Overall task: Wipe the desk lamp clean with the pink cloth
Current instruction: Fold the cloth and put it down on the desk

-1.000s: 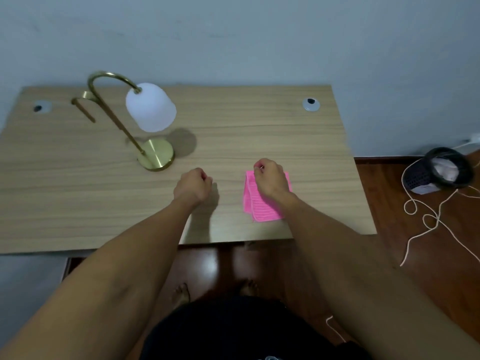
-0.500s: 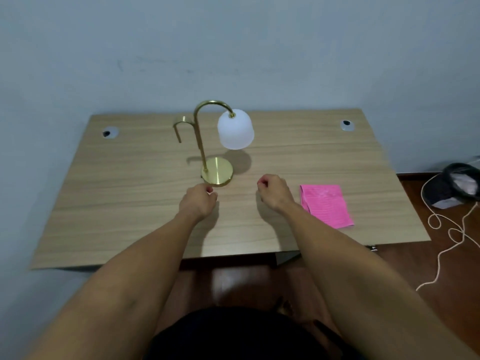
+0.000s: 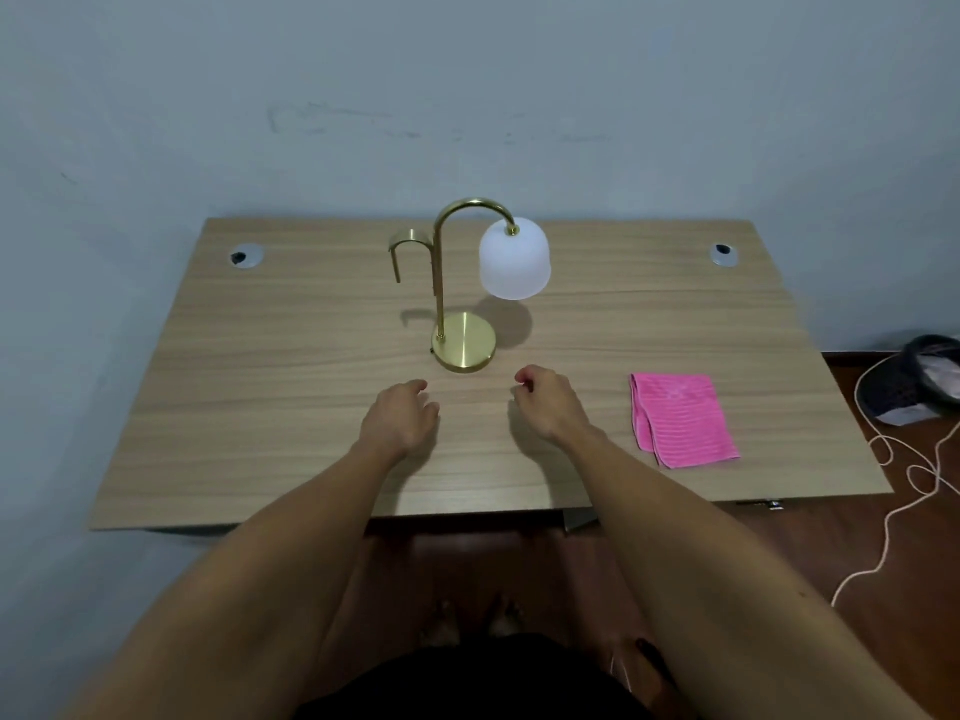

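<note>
A desk lamp with a brass round base (image 3: 464, 341), a curved brass stem and a white frosted shade (image 3: 514, 259) stands upright at the middle of the wooden desk (image 3: 260, 407). The folded pink cloth (image 3: 683, 418) lies flat near the desk's front right. My left hand (image 3: 400, 414) hovers just in front of the lamp base, fingers loosely bent, holding nothing. My right hand (image 3: 549, 403) is beside it, to the left of the cloth and apart from it, fingers loosely curled and empty.
Two cable grommets sit at the back corners of the desk, one on the left (image 3: 245, 257) and one on the right (image 3: 723, 253). A wall rises behind the desk. On the floor at the right lie a dark cap-like object (image 3: 914, 379) and a white cord (image 3: 904, 491).
My right hand has come off the pink cloth and now sits left of it. Both fists have loosened. The view has swung so the lamp is centred.
</note>
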Demonstrator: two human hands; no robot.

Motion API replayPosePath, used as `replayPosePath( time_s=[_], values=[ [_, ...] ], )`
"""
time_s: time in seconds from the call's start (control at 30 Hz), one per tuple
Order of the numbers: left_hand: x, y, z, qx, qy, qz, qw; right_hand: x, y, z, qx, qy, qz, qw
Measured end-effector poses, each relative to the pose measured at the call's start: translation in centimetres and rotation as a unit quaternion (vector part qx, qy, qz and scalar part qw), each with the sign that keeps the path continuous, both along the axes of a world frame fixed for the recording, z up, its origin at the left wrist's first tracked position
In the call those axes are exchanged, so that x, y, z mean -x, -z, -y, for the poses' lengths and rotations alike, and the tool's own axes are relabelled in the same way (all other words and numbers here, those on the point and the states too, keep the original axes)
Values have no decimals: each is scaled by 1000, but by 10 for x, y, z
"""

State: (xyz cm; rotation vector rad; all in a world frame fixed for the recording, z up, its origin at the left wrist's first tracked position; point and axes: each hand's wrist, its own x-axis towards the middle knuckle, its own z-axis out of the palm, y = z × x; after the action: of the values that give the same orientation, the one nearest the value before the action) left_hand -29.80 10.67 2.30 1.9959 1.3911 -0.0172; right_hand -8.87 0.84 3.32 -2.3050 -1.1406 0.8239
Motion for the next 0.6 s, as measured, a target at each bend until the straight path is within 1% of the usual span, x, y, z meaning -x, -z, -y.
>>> replayPosePath(
  time_s=[0.13, 0.27, 0.33, 0.4, 0.53, 0.6],
  values=[
    [1, 15, 1, -10, 35, -45, 998, 3, 11, 1, 2, -30, -5, 1000],
    [1, 37, -3, -15, 51, -84, 995, 4, 30, -3, 27, -60, 23, 998],
    [2, 47, -4, -14, 56, -89, 994, 6, 43, -8, 45, -67, 43, 996],
    [3, 56, -4, -37, 66, -87, 993, 9, 57, -12, 54, -87, 70, 992],
    [5, 70, -2, -78, 74, -90, 990, 16, 79, -14, 51, -127, 127, 982],
    [8, 77, -1, -87, 71, -80, 990, 22, 89, -12, 40, -126, 146, 980]
  ],
)
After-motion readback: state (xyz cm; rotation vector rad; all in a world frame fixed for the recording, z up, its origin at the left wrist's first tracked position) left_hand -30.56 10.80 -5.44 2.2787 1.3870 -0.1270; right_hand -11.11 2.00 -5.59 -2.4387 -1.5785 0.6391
